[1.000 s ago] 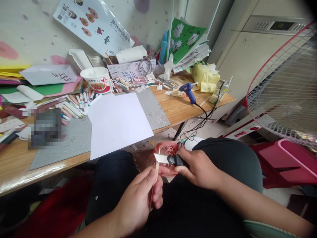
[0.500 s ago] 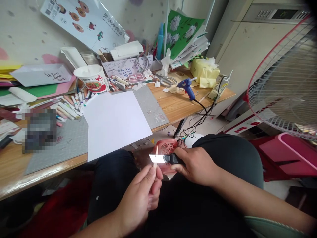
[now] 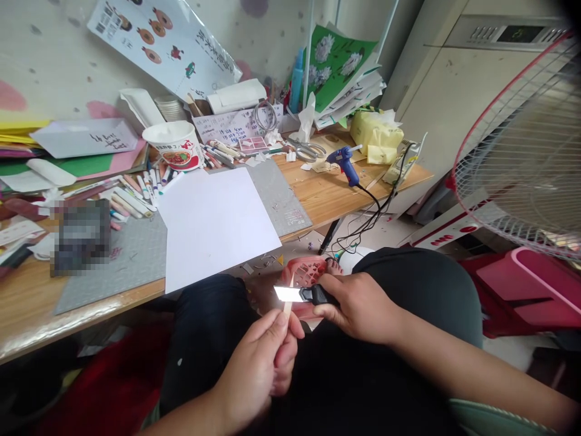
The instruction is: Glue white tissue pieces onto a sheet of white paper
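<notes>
Over my lap, my left hand (image 3: 263,363) pinches a thin wooden stick (image 3: 288,301) that stands upright between thumb and fingers. My right hand (image 3: 358,306) grips the black handle of a utility knife (image 3: 302,295). Its bright blade points left and lies against the upper part of the stick. Both hands hover above my dark trousers, below the front edge of the wooden desk (image 3: 336,194).
A white sheet (image 3: 215,221) lies on a grey cutting mat (image 3: 131,257). Markers (image 3: 136,194), a paper cup (image 3: 175,145), scissors (image 3: 308,151), a blue glue gun (image 3: 345,163) with trailing cable and paper stacks crowd the desk. A fan (image 3: 526,157) stands right, a pink stool (image 3: 535,290) below it.
The blade has slid along the stick towards its tip, and my left hand shifted its pinch slightly. The view wobbled a little.
</notes>
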`<state>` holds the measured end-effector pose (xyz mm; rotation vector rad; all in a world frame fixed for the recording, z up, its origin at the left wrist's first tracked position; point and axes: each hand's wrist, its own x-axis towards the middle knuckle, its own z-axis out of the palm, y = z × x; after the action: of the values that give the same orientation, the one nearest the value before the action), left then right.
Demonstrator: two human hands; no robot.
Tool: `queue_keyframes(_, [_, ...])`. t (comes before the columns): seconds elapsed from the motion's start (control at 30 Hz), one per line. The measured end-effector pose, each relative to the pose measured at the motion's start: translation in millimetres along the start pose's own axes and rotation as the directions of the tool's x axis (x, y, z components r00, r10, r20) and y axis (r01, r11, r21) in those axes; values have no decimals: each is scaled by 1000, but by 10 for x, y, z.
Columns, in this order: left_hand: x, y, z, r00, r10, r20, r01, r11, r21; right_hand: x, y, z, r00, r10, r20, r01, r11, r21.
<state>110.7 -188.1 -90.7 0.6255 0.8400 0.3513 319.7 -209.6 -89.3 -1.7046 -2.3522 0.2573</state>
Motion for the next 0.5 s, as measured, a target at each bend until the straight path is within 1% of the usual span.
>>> queue_keyframes(0.1, [2, -8, -10, 1000, 1, -16, -1, 1000, 7, 33, 29, 13, 1000, 28, -4, -28, 999, -25])
queue_keyframes(0.23, [-9, -20, -21, 1000, -13, 23, 13, 1000, 15, 71, 175, -22, 977, 214, -8, -214, 976, -33])
queue_keyframes(0.27, [-13, -22, -23, 1000, -16, 27, 15, 1000, 11, 70, 204, -33, 970, 241, -11, -241, 970, -35])
queue_keyframes(0.33, [-15, -21, -25, 999, -21, 28, 21, 1000, -8, 56, 227, -47, 975, 224, -11, -224, 974, -29])
queue_keyframes(0.43, [-6, 1, -18, 999, -21, 47, 24, 998, -57, 21, 176, -44, 992, 126, -17, -126, 992, 18])
queue_keyframes(0.5, [6, 26, -4, 999, 1, 41, 3, 996, -95, 5, 115, -32, 997, 72, -21, -72, 997, 32])
